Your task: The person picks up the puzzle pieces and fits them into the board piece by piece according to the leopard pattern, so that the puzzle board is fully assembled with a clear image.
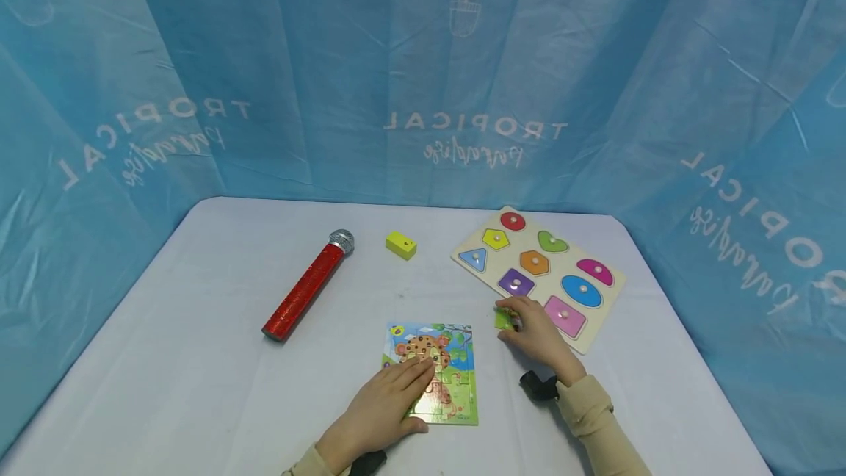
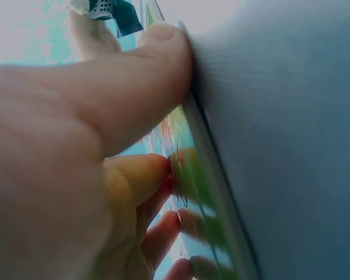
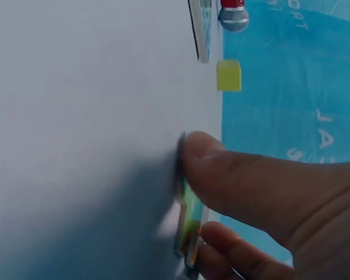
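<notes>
A jigsaw puzzle (image 1: 454,380) with a spotted cartoon leopard lies in front of me on the white table. My left hand (image 1: 380,406) rests on its lower left part, fingers extended over the picture and thumb by the near edge. In the left wrist view, the fingertips press on the glossy puzzle face (image 2: 189,181). To the right of the puzzle, my right hand (image 1: 537,333) holds small green puzzle pieces (image 1: 504,319) between thumb and fingers. The right wrist view shows the thumb on one end of the pieces (image 3: 191,224), with fingertips at the other, low over the cloth.
A wooden shape board (image 1: 485,276) with colourful knobbed shapes lies beyond my right hand, its near edge close to it. A yellow block (image 1: 401,245) stands further back. At left lies a red microphone (image 1: 306,291) with a silver head. Blue printed curtains (image 1: 423,72) surround the table.
</notes>
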Tool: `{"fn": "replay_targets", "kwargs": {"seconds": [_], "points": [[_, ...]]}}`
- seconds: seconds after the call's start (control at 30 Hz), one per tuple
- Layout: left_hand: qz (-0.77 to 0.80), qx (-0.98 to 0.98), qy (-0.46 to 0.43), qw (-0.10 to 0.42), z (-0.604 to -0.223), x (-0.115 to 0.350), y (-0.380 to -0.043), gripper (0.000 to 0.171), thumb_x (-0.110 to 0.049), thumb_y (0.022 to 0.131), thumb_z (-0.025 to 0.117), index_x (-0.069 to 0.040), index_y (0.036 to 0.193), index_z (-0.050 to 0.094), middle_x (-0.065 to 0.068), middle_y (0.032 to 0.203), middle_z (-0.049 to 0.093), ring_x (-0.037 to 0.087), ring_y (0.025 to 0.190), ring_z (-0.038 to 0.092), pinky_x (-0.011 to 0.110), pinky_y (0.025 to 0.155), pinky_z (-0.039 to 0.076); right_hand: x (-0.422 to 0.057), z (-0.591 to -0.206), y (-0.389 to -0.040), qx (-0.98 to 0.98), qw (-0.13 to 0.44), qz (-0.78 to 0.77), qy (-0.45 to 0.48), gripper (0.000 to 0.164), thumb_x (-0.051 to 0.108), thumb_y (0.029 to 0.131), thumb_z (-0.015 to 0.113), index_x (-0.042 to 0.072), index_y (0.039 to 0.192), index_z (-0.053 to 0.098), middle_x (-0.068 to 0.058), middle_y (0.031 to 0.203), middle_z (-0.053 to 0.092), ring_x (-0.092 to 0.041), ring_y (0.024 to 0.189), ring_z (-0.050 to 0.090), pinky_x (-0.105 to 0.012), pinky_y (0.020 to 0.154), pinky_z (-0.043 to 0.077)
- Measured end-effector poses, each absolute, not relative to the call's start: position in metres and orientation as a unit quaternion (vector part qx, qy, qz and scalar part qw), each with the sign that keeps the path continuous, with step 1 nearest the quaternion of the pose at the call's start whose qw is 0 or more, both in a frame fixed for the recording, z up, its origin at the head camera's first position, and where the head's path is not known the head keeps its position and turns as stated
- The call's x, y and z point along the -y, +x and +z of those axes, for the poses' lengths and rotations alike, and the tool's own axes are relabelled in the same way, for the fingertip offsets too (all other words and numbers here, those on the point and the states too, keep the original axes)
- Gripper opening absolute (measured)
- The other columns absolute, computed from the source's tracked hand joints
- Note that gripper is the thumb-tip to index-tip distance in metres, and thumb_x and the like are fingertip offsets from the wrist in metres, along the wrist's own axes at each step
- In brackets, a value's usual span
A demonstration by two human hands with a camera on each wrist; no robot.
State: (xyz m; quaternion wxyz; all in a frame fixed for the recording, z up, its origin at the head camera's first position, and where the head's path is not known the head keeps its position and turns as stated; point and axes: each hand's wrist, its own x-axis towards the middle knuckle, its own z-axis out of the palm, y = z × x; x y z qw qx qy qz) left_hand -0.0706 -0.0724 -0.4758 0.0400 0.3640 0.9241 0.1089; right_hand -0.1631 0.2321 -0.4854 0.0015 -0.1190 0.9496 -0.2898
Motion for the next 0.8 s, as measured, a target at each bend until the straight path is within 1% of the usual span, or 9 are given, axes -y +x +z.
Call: {"fn": "replay_targets", "kwargs": {"seconds": [0.17, 0.3, 0.37, 0.53, 0.67, 0.8], "points": [[0.106, -0.925, 0.363, 0.043, -0.478, 0.073, -0.070, 0.077, -0.053, 0.087, 0.060, -0.011, 0.149, 0.039, 0.001, 0.155, 0.039, 0.023, 0.142, 0.038, 0.044, 0.112, 0.039, -0.234, -0.486, -0.164, -0.947, 0.028, -0.300, -0.115, 0.060, 0.012, 0.079, 0.078, 0.011, 0.135, 0.054, -0.011, 0.133, 0.057, -0.028, 0.113, 0.056, -0.051, 0.102, 0.047], [0.104, -0.926, 0.361, 0.040, -0.479, 0.074, -0.070, 0.077, -0.053, 0.087, 0.060, -0.012, 0.149, 0.039, 0.001, 0.155, 0.040, 0.023, 0.142, 0.039, 0.043, 0.112, 0.040, -0.235, -0.486, -0.165, -0.946, 0.033, -0.300, -0.118, 0.063, 0.012, 0.079, 0.079, 0.011, 0.136, 0.054, -0.011, 0.132, 0.059, -0.029, 0.116, 0.055, -0.053, 0.105, 0.043], [0.103, -0.926, 0.360, 0.039, -0.479, 0.074, -0.070, 0.077, -0.053, 0.087, 0.060, -0.012, 0.149, 0.039, 0.001, 0.155, 0.040, 0.023, 0.141, 0.039, 0.044, 0.111, 0.040, -0.235, -0.486, -0.165, -0.945, 0.033, -0.303, -0.117, 0.062, 0.011, 0.078, 0.079, 0.011, 0.135, 0.054, -0.011, 0.130, 0.060, -0.029, 0.114, 0.056, -0.052, 0.103, 0.046], [0.105, -0.925, 0.362, 0.040, -0.479, 0.073, -0.069, 0.077, -0.053, 0.087, 0.060, -0.011, 0.149, 0.039, 0.001, 0.155, 0.040, 0.023, 0.142, 0.039, 0.044, 0.112, 0.040, -0.236, -0.484, -0.161, -0.944, 0.046, -0.312, -0.097, 0.053, 0.012, 0.077, 0.080, 0.011, 0.127, 0.061, -0.009, 0.116, 0.062, -0.025, 0.102, 0.060, -0.044, 0.091, 0.054], [0.106, -0.925, 0.363, 0.041, -0.480, 0.073, -0.069, 0.078, -0.053, 0.087, 0.060, -0.011, 0.149, 0.039, 0.002, 0.155, 0.039, 0.023, 0.142, 0.038, 0.043, 0.112, 0.039, -0.241, -0.482, -0.159, -0.946, 0.061, -0.308, -0.077, 0.045, 0.017, 0.077, 0.081, 0.011, 0.119, 0.066, -0.006, 0.103, 0.060, -0.019, 0.092, 0.055, -0.034, 0.081, 0.052], [0.108, -0.925, 0.363, 0.042, -0.480, 0.073, -0.069, 0.077, -0.052, 0.087, 0.060, -0.011, 0.149, 0.039, 0.002, 0.155, 0.039, 0.024, 0.142, 0.038, 0.044, 0.112, 0.039, -0.250, -0.478, -0.156, -0.945, 0.061, -0.315, -0.056, 0.029, 0.017, 0.079, 0.079, 0.008, 0.104, 0.070, -0.003, 0.086, 0.060, -0.016, 0.078, 0.051, -0.027, 0.067, 0.045]]}}
